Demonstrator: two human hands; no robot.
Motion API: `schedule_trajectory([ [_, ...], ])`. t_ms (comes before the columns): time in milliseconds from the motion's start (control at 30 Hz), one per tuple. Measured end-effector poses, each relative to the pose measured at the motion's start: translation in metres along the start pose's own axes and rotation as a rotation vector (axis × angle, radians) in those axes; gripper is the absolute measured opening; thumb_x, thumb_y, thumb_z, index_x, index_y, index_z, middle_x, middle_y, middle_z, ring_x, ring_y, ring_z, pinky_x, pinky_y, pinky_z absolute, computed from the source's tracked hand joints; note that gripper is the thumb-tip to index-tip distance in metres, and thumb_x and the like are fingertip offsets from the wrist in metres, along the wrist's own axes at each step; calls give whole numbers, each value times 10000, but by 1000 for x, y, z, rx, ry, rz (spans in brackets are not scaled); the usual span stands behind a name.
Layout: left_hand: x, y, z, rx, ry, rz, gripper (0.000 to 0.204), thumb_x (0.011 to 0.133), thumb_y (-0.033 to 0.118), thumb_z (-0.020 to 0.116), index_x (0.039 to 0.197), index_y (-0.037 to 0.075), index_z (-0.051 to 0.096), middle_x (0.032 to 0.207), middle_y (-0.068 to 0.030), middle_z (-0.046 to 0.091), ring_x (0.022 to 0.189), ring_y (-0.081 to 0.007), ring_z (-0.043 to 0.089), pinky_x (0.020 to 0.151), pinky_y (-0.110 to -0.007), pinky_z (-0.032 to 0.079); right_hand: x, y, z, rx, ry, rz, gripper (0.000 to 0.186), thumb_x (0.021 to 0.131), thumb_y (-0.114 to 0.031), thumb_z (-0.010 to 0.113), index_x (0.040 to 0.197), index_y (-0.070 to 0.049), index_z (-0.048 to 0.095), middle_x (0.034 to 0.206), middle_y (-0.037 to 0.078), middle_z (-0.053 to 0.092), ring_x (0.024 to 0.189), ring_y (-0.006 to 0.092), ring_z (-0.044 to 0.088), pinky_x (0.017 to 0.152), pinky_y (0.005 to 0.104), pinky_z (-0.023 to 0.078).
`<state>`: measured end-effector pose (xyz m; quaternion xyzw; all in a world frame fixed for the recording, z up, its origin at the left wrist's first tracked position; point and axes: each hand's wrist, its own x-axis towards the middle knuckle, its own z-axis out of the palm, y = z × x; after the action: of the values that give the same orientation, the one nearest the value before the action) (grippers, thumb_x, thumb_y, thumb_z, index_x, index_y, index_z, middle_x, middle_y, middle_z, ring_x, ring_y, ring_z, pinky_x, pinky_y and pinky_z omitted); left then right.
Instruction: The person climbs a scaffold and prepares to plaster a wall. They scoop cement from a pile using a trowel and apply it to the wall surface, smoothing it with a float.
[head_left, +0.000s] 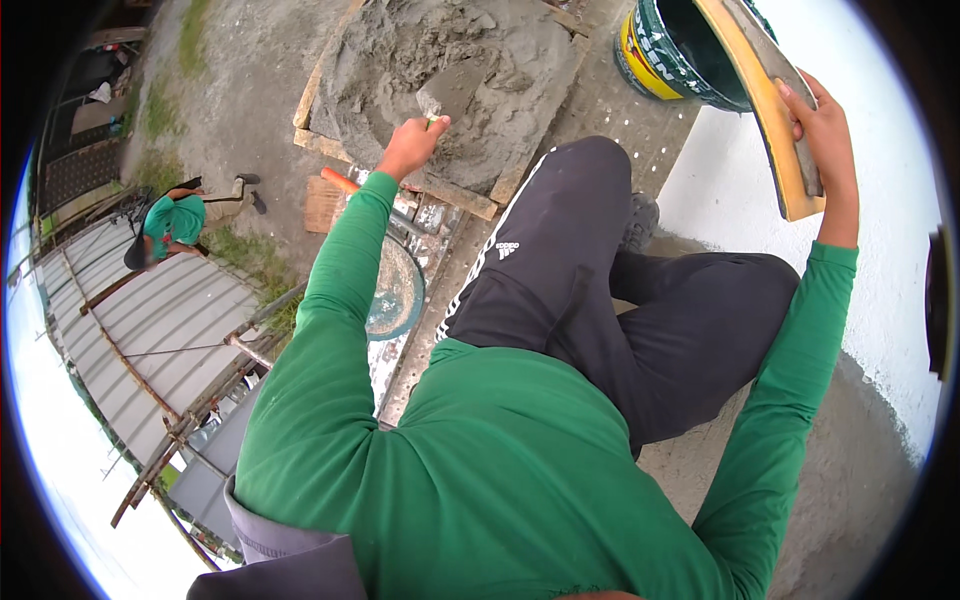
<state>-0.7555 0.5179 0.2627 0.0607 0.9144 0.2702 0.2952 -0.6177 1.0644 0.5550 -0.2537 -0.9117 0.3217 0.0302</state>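
Note:
My left hand (pixel 408 148) is closed round the handle of a trowel, over the near part of a mortar board. The trowel's mortar-coated blade (pixel 452 88) rests in a heap of wet grey mortar (pixel 385 60). At the upper right my right hand (pixel 825 135) grips a long wooden board (pixel 768 115), held tilted beside the white wall. Its pale yellowish face is towards the left, and a darker strip runs along the side under my fingers. Part of the board overlaps a dark green bucket (pixel 640 62) with a yellow label.
Wooden edging (pixel 455 192) borders the mortar. A round mesh sieve (pixel 398 290) and an orange handle (pixel 340 180) lie by my left arm. The white wall (pixel 720 170) rises on the right. Down at the left, a person in a green shirt (pixel 178 222) is near metal roofing (pixel 160 300).

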Motion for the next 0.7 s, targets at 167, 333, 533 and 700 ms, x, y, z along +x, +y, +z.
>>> schedule_trajectory([
  [167, -8, 22, -21, 312, 205, -19, 617, 1046, 573, 506, 1093, 1, 735, 1050, -337, 722, 1032, -547, 676, 912, -611, 530, -1, 4, -4, -12, 23, 6, 675, 949, -413, 763, 1484, -31, 609, 700, -38, 518, 629, 51, 482, 661, 247, 438],
  [333, -62, 85, 19, 75, 237, -80, 596, 1047, 550, 521, 1106, -11, 713, 1054, -355, 713, 1032, -565, 669, 927, -617, 524, -3, 11, -8, -26, 47, 10, 677, 944, -416, 767, 1484, -39, 612, 691, -35, 519, 628, 54, 484, 667, 251, 445],
  [533, -55, 100, 50, 200, 126, 6, 595, 1048, 552, 522, 1092, -8, 719, 1048, -340, 722, 1026, -544, 687, 911, -603, 546, 2, 8, -4, -58, 49, 26, 649, 946, -399, 768, 1461, -27, 629, 697, -34, 532, 626, 59, 480, 674, 252, 450],
  [700, -30, 39, 15, 269, 242, -72, 590, 1047, 550, 521, 1087, -3, 724, 1045, -316, 735, 1013, -529, 704, 897, -595, 563, -2, -4, -1, -6, 25, 14, 640, 944, -385, 774, 1453, -24, 633, 700, -35, 534, 625, 60, 473, 657, 249, 437],
])
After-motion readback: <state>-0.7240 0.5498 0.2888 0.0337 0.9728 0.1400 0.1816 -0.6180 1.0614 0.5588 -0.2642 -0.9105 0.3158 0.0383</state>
